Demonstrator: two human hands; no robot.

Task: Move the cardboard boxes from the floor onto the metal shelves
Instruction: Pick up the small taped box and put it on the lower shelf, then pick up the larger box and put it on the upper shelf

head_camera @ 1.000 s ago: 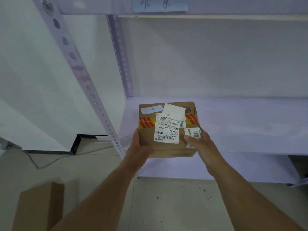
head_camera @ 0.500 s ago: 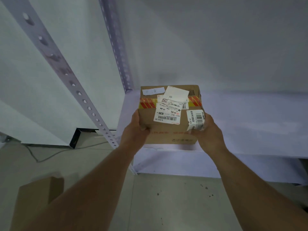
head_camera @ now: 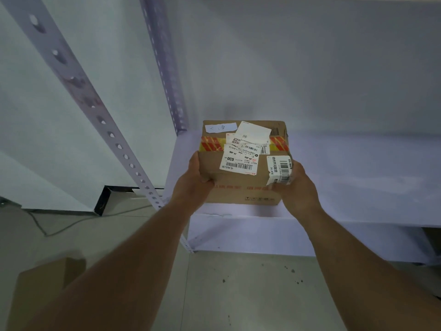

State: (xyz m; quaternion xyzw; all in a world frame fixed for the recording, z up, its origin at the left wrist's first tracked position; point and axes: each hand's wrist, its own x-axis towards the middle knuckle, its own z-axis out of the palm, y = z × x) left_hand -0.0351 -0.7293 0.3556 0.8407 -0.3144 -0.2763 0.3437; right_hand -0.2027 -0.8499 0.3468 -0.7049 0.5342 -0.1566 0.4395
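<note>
A small cardboard box (head_camera: 238,185), covered with white shipping labels and a band of red-and-yellow tape, sits over the left end of the white metal shelf (head_camera: 358,177). My left hand (head_camera: 193,185) grips its left side and my right hand (head_camera: 296,189) grips its right side, thumbs on top. The box's near face overhangs the shelf's front edge; whether its bottom rests on the shelf is hidden. A second plain cardboard box (head_camera: 40,290) stands on the floor at the lower left, partly behind my left forearm.
Two perforated white uprights (head_camera: 78,91) (head_camera: 164,68) frame the shelf's left end. A lower shelf (head_camera: 250,235) lies beneath. A grey cable (head_camera: 71,225) runs across the tiled floor by a black corner piece (head_camera: 105,199). White wall stands behind.
Both hands have carried the box forward and deeper over the shelf. The view has tilted down, so the upper shelf and its label have left the frame.
</note>
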